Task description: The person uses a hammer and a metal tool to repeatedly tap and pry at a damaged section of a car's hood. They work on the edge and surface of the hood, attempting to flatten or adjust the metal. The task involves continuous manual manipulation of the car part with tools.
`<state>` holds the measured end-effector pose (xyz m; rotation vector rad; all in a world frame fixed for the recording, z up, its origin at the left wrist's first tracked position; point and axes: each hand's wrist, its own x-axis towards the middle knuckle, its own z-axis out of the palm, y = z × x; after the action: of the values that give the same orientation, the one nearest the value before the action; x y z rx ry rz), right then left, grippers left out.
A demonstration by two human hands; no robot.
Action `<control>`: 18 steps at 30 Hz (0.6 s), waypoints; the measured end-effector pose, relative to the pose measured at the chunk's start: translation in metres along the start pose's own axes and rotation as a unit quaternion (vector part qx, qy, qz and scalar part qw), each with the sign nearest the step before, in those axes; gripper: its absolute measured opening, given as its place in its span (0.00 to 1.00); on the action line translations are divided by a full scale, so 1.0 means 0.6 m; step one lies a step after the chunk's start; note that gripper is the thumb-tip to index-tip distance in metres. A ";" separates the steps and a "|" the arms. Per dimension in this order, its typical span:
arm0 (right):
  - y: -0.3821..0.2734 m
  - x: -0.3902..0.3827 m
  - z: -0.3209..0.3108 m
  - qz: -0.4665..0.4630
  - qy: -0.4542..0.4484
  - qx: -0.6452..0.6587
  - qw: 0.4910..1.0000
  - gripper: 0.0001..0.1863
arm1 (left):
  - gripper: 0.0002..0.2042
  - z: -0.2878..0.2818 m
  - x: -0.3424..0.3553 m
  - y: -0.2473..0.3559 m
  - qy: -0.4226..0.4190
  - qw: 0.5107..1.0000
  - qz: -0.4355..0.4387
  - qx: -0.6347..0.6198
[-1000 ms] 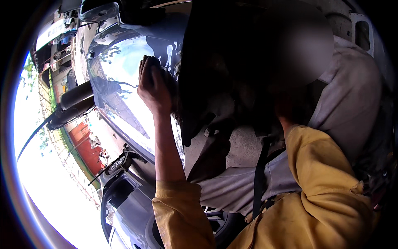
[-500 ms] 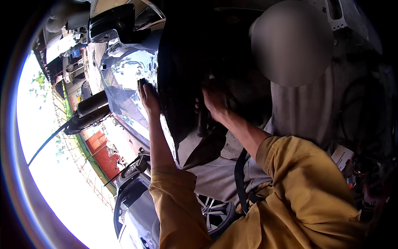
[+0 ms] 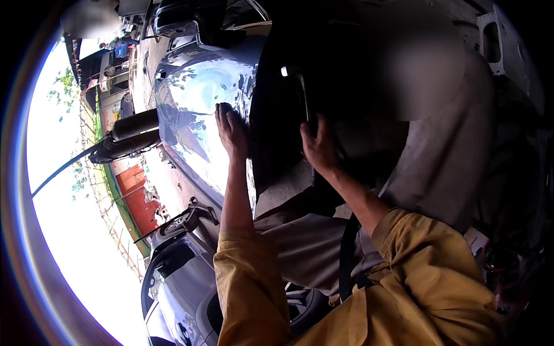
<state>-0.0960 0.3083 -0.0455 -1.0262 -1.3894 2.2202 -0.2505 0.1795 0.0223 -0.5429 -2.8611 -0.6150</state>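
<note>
My left hand [image 3: 232,132] lies with its fingers stretched out on a glossy, reflective car body panel [image 3: 199,127], close to the panel's right edge. Just right of that edge, in the dark hollow behind the panel, my right hand [image 3: 321,149] is closed round the handle of a hammer [image 3: 305,97]. Its slim handle stands nearly upright, and a bright tip shows at the head's left end. The handle's lower end comes out below my hand. Deep shadow hides most of the hollow and the finer shape of the hammer.
A black side mirror [image 3: 176,20] juts out above the panel. Grey trouser legs [image 3: 444,155] fill the right side. A silver car [image 3: 182,294] stands at lower left, with a wheel [image 3: 300,303] near my sleeve. Dark cylinders [image 3: 130,130] stick out left of the panel. A perforated metal part [image 3: 493,40] is at upper right.
The panel and my hands now lie farther right in the view. My right hand has turned, and the hammer's head and shaft now show above it. My left hand remains on the panel.
</note>
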 end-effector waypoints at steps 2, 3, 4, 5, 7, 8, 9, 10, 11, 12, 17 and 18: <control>-0.035 0.015 -0.038 0.293 -0.142 0.313 0.892 0.08 | 0.23 -0.015 -0.009 -0.015 -0.009 0.999 0.036 0.005; -0.056 0.014 -0.031 0.329 -0.116 0.384 0.855 0.07 | 0.23 -0.014 -0.012 -0.019 -0.012 0.998 0.057 0.003; -0.059 0.014 -0.022 0.356 -0.113 0.434 0.820 0.08 | 0.23 -0.016 -0.011 -0.022 -0.011 0.998 0.057 -0.016; -0.061 0.016 -0.014 0.382 -0.110 0.483 0.780 0.09 | 0.23 -0.013 -0.006 -0.022 -0.008 0.998 0.055 -0.026; -0.082 -0.004 0.002 0.401 -0.156 0.467 0.773 0.11 | 0.22 -0.009 -0.011 -0.017 -0.006 0.998 0.049 -0.050; -0.106 -0.004 0.011 0.389 -0.186 0.464 0.774 0.10 | 0.22 -0.009 -0.012 -0.015 -0.006 0.999 0.049 -0.022; -0.124 -0.011 0.023 0.384 -0.212 0.461 0.772 0.10 | 0.22 -0.013 -0.013 -0.014 -0.012 0.999 0.042 -0.024; -0.134 -0.013 0.026 0.376 -0.237 0.460 0.768 0.10 | 0.22 -0.014 -0.010 -0.009 -0.017 0.999 0.038 -0.025; -0.134 -0.010 0.027 0.398 -0.204 0.470 0.761 0.09 | 0.22 -0.024 -0.012 -0.007 -0.030 0.998 0.044 -0.017; -0.124 -0.005 0.023 0.415 -0.180 0.489 0.746 0.09 | 0.22 -0.027 -0.011 -0.018 -0.037 0.998 0.045 -0.036; -0.049 0.035 -0.044 0.436 -0.009 0.575 0.693 0.06 | 0.23 -0.020 -0.023 -0.001 -0.041 0.992 -0.001 -0.124; -0.035 0.028 -0.050 0.441 0.043 0.594 0.671 0.06 | 0.23 -0.025 -0.017 0.003 -0.057 0.992 -0.013 -0.115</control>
<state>-0.0878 0.3479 -0.0417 -1.2339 0.9454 2.7274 -0.2392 0.1718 0.0340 -0.5929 -2.9244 -0.9566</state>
